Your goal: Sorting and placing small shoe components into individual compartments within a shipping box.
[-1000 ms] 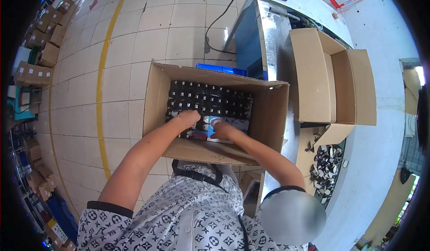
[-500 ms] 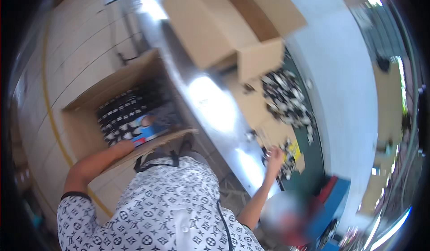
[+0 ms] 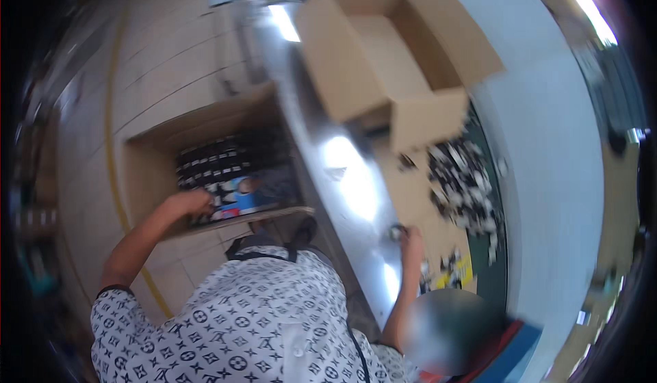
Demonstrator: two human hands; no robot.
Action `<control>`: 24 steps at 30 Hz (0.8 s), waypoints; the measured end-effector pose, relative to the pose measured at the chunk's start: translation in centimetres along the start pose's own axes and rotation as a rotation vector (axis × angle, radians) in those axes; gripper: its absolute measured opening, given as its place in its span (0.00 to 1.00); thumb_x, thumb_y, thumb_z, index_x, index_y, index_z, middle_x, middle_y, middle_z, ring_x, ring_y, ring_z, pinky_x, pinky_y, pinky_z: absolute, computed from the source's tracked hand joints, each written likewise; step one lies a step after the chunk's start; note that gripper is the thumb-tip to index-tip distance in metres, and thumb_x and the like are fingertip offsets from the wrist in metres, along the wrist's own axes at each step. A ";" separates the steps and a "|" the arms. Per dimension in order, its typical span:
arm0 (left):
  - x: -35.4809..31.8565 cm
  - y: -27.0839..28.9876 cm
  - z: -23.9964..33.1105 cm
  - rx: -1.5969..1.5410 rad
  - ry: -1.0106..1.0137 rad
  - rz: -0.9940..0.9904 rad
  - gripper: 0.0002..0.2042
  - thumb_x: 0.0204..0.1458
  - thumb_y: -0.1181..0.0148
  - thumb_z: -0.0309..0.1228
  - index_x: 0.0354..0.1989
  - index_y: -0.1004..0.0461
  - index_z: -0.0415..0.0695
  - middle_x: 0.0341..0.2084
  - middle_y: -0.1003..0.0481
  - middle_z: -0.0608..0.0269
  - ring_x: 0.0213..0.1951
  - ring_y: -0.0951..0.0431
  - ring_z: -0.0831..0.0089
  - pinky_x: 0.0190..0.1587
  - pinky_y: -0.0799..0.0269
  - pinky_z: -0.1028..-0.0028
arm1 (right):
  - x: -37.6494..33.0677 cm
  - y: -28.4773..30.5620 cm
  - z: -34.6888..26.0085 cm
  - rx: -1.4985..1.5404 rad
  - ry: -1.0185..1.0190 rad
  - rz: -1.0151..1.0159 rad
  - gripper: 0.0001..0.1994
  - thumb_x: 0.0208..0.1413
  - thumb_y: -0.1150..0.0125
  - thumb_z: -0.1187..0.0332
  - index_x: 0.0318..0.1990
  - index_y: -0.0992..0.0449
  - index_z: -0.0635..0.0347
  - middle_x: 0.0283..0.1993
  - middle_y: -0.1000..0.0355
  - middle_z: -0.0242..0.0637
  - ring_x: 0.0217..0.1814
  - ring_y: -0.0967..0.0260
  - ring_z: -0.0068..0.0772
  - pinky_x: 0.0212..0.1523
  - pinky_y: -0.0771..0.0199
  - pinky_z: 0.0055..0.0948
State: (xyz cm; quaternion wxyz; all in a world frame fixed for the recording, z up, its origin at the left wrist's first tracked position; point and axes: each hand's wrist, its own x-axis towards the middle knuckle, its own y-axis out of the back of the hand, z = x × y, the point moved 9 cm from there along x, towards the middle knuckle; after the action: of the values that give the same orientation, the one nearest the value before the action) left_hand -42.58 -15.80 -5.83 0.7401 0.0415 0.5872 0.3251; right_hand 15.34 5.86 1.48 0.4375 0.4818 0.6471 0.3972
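My left hand (image 3: 197,202) reaches into an open cardboard box (image 3: 147,171) on the left, over the near-left end of its contents. Its fingers are blurred and partly hidden. Rows of small black pieces with white marks (image 3: 212,164) fill the box, and a blue, white and red printed packet (image 3: 239,195) lies on top of them. Above the front part of the shiny metal table, my right hand (image 3: 410,241) closes its fingertips on a small dark piece (image 3: 395,232), too blurred to name. Beside it on the table lies a flat cardboard sheet (image 3: 421,212).
A larger open carton (image 3: 349,61) stands at the far end of the metal table (image 3: 342,171). Loose black-and-white small parts (image 3: 462,178) are heaped on the right, with a yellow item (image 3: 457,273) nearer. A blurred round shape (image 3: 448,332) and a blue panel (image 3: 513,355) are at lower right.
My right hand has moved from the small pile by the yellow item toward the metal edge, now with a small dark piece. My left hand has shifted slightly farther in over the packed rows.
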 end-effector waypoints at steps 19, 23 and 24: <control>-19.0 3.1 -2.7 -0.182 0.046 1.306 0.08 0.52 0.40 0.30 0.40 0.23 0.44 0.31 0.24 0.69 0.35 0.25 0.75 0.40 0.34 0.73 | -4.8 -24.0 -48.6 -0.022 1.202 -1.115 0.12 0.48 0.34 0.75 0.42 0.23 0.63 0.42 0.24 0.47 0.43 0.25 0.47 0.44 0.24 0.38; -19.8 2.6 -3.2 -0.285 0.002 1.358 0.08 0.51 0.39 0.28 0.39 0.23 0.43 0.29 0.24 0.69 0.33 0.25 0.74 0.40 0.34 0.73 | -8.0 -31.3 -45.9 -0.135 1.223 -1.205 0.11 0.50 0.39 0.73 0.43 0.25 0.62 0.40 0.25 0.49 0.44 0.25 0.50 0.44 0.25 0.42; -19.8 2.4 -3.2 -0.283 -0.015 1.346 0.08 0.50 0.38 0.28 0.39 0.23 0.43 0.29 0.24 0.68 0.33 0.25 0.74 0.40 0.34 0.73 | -8.7 -32.3 -45.6 -0.135 1.228 -1.211 0.11 0.50 0.39 0.73 0.43 0.25 0.62 0.40 0.25 0.49 0.44 0.25 0.50 0.44 0.25 0.42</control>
State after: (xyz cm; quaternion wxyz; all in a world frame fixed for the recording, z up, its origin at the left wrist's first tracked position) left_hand -48.43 -25.41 10.97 0.3793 0.3022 0.3804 0.7874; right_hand -35.50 -13.87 -13.36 0.1746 -0.2727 0.8891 0.3234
